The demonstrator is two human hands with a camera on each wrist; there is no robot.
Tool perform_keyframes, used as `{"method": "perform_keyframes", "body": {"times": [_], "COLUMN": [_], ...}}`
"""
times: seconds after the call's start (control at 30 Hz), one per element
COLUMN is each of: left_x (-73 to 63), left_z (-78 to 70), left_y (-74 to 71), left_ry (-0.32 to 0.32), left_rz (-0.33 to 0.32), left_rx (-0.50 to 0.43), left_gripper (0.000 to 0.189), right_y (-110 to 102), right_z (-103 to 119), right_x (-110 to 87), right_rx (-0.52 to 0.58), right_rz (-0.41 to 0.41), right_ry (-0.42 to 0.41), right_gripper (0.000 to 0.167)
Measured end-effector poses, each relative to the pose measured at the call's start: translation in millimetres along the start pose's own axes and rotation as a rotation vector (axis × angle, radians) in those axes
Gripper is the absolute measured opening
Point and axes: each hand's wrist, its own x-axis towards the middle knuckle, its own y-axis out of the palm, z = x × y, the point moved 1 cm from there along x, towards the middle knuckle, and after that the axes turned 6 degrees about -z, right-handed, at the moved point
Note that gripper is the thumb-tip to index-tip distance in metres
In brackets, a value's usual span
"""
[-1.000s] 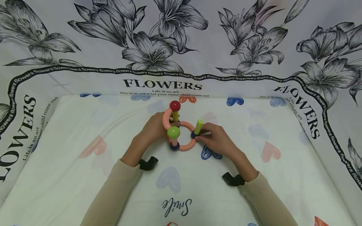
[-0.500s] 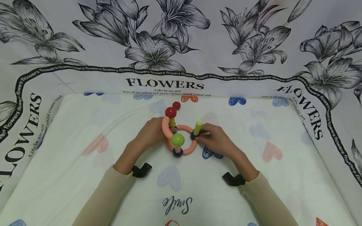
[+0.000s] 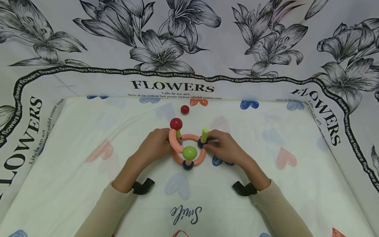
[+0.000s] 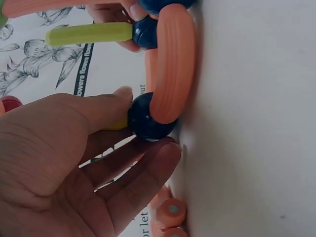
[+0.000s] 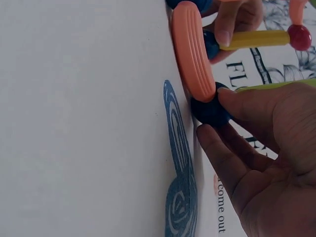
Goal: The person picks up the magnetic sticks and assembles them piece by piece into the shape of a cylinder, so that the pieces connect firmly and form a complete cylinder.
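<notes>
A ring of curved orange rods (image 3: 191, 137) and dark blue balls lies on the white cloth. From it rise a yellow rod (image 5: 259, 39) topped by a red ball (image 3: 176, 124), a short rod under a green ball (image 3: 189, 153), and a bare lime rod (image 3: 205, 135). An arched orange rod (image 3: 174, 141) joins the red and green balls. My left hand (image 3: 157, 143) pinches the blue ball (image 4: 148, 118) below the yellow rod. Between thumb and fingers, my right hand (image 3: 223, 146) holds the blue ball (image 5: 212, 111) under the lime rod. A third blue ball (image 3: 188, 165) is at the front.
Behind the ring, a loose red ball (image 3: 185, 109) sits on the cloth. Orange rod pieces (image 4: 170, 212) with metal ends show beyond my left hand in the left wrist view. A flower-printed cloth (image 3: 174, 49) covers the area at the back.
The ring has turned and its left side has come nearer to me, my left hand moving with it. The loose red ball behind has come into sight. My right hand has barely moved.
</notes>
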Motion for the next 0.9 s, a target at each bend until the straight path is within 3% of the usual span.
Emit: {"method": "perform_keyframes", "body": {"times": [0.2, 0.47, 0.9], "left_x": [-3.1, -3.0, -4.4], "left_z": [0.8, 1.8, -5.0], "left_y": [0.6, -0.9, 14.0], "left_ry": [0.028, 0.009, 0.019], "left_rz": [-0.027, -0.05, -0.137], "left_rx": [0.029, 0.035, 0.073], "left_gripper": [0.012, 0.004, 0.012], "right_y": [1, 3, 5], "right_z": [1, 2, 3], "right_x": [0.0, 2.9, 0.8], "right_rx": [0.003, -0.011, -0.056], "right_rz": [0.002, -0.016, -0.046], "right_ry": [0.02, 0.009, 0.011], "right_gripper": [0.025, 0.026, 0.029]}}
